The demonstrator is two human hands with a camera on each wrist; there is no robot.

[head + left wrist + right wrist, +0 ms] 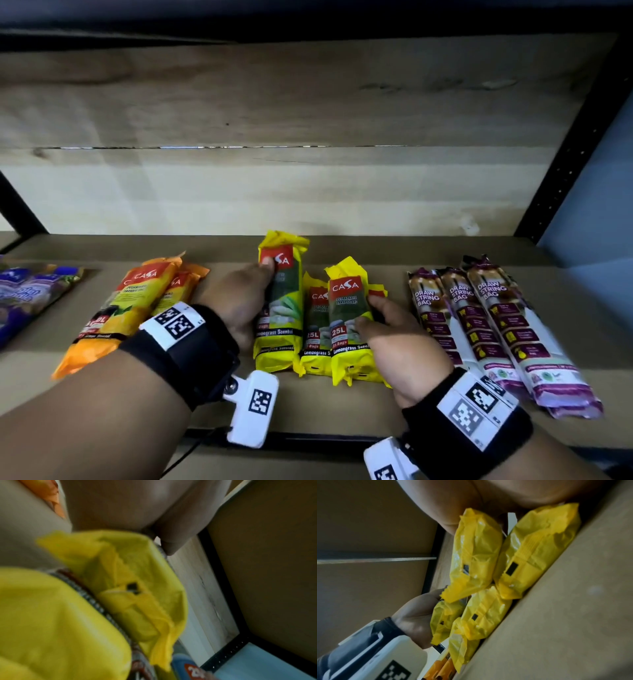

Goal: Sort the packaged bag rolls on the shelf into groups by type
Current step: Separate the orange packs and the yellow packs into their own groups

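Gripping one yellow pack point(279, 301) at mid-frame, your left hand point(236, 301) curls round it, thumb on its red label. Just right, your right hand point(394, 339) holds another yellow pack point(349, 325), fingers wrapped over it. Orange packs point(126, 308) lie at left, purple draw-string packs point(496, 329) at right on the shelf point(342, 404).

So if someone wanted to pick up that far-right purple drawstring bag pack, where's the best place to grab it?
Probably around its middle, coming down from above. The purple drawstring pack is long, narrow and lies flat on the shelf. Its right edge is free, while a twin pack lies close on its left, so fingers go over the top with the thumb on the open right side.
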